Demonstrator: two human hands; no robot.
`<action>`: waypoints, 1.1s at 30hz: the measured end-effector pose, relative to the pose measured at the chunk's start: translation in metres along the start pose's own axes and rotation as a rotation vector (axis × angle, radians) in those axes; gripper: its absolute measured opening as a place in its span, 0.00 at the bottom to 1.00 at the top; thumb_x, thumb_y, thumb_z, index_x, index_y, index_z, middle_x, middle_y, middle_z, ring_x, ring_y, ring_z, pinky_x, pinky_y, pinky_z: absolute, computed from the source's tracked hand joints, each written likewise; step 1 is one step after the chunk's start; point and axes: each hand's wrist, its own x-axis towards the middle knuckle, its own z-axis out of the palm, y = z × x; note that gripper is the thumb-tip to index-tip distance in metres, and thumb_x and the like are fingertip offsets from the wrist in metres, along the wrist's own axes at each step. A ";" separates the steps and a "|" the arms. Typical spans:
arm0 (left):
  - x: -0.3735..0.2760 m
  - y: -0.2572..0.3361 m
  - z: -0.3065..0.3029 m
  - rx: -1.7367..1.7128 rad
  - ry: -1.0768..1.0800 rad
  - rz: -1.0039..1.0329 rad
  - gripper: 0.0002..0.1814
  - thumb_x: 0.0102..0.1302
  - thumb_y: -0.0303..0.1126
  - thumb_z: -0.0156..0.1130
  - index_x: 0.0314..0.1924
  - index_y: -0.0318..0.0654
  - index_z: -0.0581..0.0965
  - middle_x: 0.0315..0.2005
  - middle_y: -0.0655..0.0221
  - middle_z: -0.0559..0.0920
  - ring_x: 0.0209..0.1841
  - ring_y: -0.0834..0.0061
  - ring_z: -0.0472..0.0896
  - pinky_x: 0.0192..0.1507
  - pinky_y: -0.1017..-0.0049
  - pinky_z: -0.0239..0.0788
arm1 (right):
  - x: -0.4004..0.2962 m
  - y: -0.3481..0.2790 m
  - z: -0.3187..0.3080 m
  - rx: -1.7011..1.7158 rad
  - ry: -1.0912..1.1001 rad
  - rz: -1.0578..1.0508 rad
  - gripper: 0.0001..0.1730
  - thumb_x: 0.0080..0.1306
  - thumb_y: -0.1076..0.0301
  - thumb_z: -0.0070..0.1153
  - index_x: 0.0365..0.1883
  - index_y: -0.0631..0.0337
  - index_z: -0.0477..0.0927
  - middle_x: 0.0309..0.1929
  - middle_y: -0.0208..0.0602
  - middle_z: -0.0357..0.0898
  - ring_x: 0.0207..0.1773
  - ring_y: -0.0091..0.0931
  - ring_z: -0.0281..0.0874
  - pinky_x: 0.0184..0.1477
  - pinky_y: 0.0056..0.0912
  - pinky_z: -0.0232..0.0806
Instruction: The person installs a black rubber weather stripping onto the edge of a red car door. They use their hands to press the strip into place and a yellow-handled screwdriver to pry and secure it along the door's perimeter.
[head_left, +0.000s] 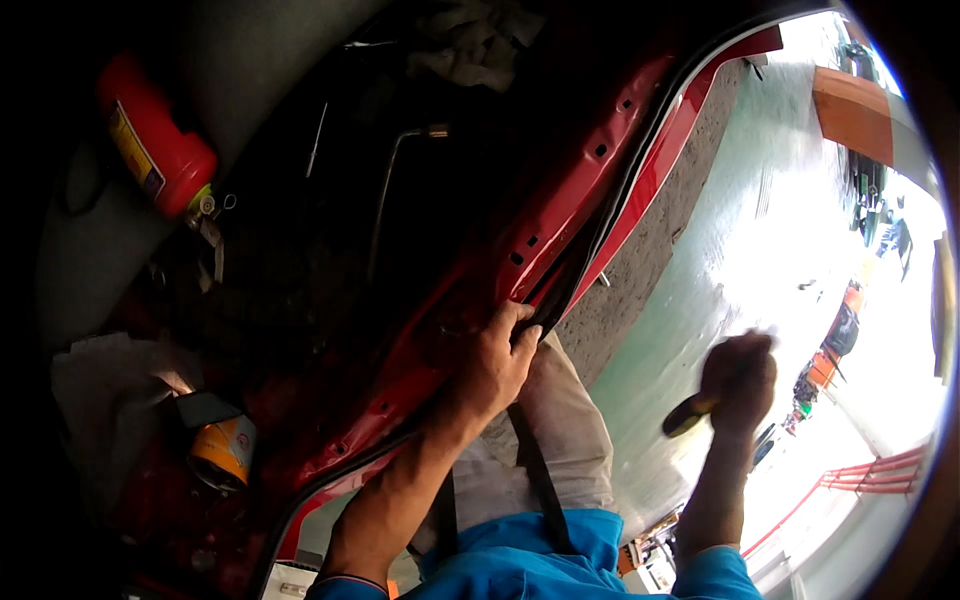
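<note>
The red painted door sill of a car body (577, 180) runs diagonally before me, with square and oval holes in its metal. Along its edge lies a black rubber door seal (600, 232). My left hand (506, 356) rests on the sill, with its thumb and fingers pinching the seal near my knee. Off to the right, above the floor, my right hand (741, 382) is raised and closed around a hand tool with a black and yellow handle (686, 415). Blur hides the tool's other end, so its kind is unclear.
Inside the dark car body are a red fire extinguisher (157, 142), a bent metal pipe with a brass-coloured end (384, 195), a yellow-orange can (223, 452) and paper sheets (112, 390). A grey mat (637, 270) lies beside the sill. Orange-brown panels (855, 112) stand beyond the glossy floor.
</note>
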 end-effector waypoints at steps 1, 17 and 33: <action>-0.002 0.005 -0.003 0.090 0.022 0.031 0.10 0.69 0.26 0.63 0.47 0.29 0.79 0.36 0.57 0.85 0.42 0.62 0.86 0.43 0.68 0.78 | -0.004 0.015 0.006 -0.113 -0.226 0.006 0.28 0.81 0.48 0.39 0.29 0.62 0.73 0.17 0.31 0.70 0.16 0.22 0.70 0.18 0.24 0.61; 0.010 0.072 0.003 -0.278 -0.430 -0.069 0.32 0.59 0.19 0.72 0.64 0.35 0.74 0.52 0.60 0.83 0.52 0.71 0.84 0.54 0.71 0.79 | 0.005 0.050 -0.003 -0.892 -0.770 -0.121 0.20 0.69 0.52 0.60 0.25 0.57 0.78 0.17 0.38 0.71 0.20 0.41 0.73 0.23 0.43 0.61; 0.000 0.102 0.083 0.122 -0.539 0.113 0.08 0.57 0.18 0.71 0.37 0.32 0.82 0.29 0.63 0.85 0.28 0.75 0.84 0.30 0.78 0.73 | 0.027 0.065 -0.118 -0.891 -0.983 -0.233 0.21 0.66 0.49 0.62 0.22 0.53 0.75 0.16 0.35 0.72 0.21 0.39 0.75 0.22 0.43 0.64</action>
